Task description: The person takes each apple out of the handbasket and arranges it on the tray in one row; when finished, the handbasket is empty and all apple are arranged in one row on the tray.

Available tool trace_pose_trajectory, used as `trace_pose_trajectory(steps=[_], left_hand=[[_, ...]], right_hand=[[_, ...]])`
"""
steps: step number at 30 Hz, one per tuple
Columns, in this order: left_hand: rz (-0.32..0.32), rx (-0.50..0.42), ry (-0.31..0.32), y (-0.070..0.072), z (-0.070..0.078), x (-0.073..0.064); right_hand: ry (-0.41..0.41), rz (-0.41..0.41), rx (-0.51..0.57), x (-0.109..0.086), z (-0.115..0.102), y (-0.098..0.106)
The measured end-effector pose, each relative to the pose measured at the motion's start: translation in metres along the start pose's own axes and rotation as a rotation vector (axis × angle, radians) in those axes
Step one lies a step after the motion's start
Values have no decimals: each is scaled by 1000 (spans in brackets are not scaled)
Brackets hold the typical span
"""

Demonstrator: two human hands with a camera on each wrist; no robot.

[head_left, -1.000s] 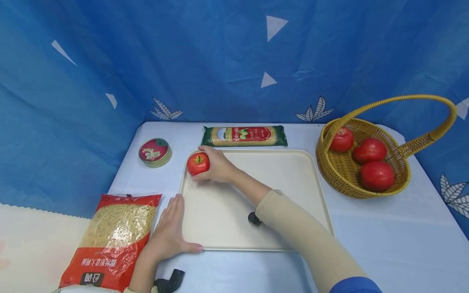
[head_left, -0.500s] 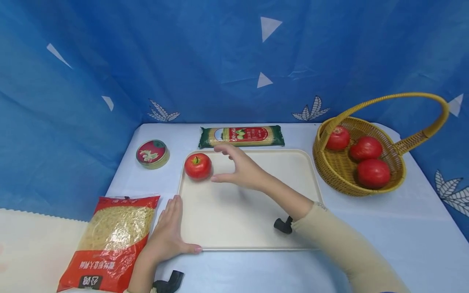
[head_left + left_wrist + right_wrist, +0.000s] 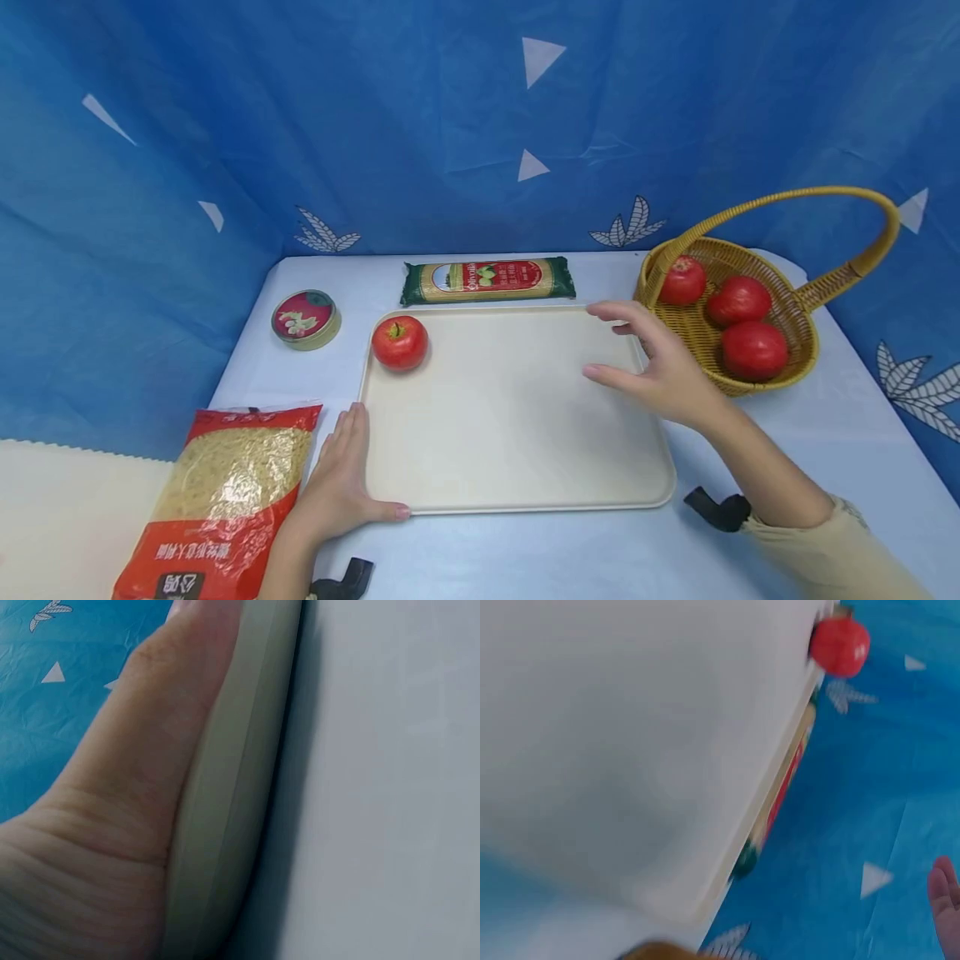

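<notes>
My left hand (image 3: pixel 337 479) rests against the near left corner of the white tray (image 3: pixel 510 433), fingers straight along its left side and thumb along its front edge. In the left wrist view the thumb (image 3: pixel 142 727) lies against the tray's side. A red apple (image 3: pixel 400 342) sits in the tray's far left corner, stem up. My right hand (image 3: pixel 667 367) holds nothing; thumb and fingers are spread apart over the tray's right edge, just left of the wicker basket (image 3: pixel 693 333). Several fingers of the right hand are hidden behind the foremost ones.
Inside the basket lie three red fruits (image 3: pixel 753 350), under a tall arched handle. A spaghetti pack (image 3: pixel 487 280) lies behind the tray. On the left are a round tin (image 3: pixel 306 320) and a red pasta bag (image 3: pixel 225 500). A blue curtain (image 3: pixel 420 125) hangs behind the table.
My right hand has let go of the apple in the tray's far left corner and moved right, across the tray, to beside the basket. The left hand stays at the tray.
</notes>
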State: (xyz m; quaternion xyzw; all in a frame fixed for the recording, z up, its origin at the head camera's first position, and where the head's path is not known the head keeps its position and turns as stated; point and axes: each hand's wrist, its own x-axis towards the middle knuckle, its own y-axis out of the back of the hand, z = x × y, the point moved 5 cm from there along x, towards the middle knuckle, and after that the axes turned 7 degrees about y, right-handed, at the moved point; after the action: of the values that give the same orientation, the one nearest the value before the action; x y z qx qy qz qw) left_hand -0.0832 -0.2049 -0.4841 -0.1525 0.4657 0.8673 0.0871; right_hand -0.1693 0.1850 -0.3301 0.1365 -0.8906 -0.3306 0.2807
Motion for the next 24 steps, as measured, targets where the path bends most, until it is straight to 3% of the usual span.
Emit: trace_pose_trajectory(steps=[7, 12, 17, 24], left_hand=[[2, 8, 24, 1, -1, 0], [-4, 3, 28, 2, 0, -1], [-10, 5, 30, 1, 0, 0], [-4, 7, 19, 0, 1, 1]], right_hand=[[-68, 154, -89, -33, 38, 55], [-210, 213, -158, -44, 74, 83], [-389, 184, -237, -50, 110, 106], [-464, 48, -313, -42, 149, 123]])
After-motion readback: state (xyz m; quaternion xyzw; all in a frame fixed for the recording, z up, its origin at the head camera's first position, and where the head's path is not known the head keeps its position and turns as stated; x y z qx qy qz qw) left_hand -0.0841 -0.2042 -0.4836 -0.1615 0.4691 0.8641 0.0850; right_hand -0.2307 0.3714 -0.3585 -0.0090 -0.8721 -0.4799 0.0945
